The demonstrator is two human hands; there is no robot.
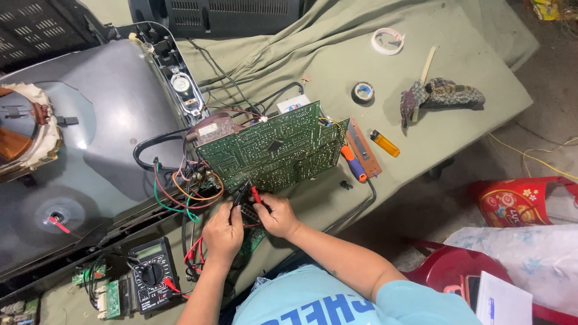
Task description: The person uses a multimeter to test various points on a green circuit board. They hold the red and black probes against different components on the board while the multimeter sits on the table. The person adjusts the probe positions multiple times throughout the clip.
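Left hand (223, 232) pinches black probe (239, 195); right hand (277, 215) grips red probe (256, 195); green board (274, 150) tilted.

Person seen from above; two bare forearms, no watch, rings or gloves visible; left hand (221, 232) and right hand (277, 215) uncovered; light blue short-sleeved T-shirt; darker blue block lettering across chest; sleeve hem ends above right elbow.
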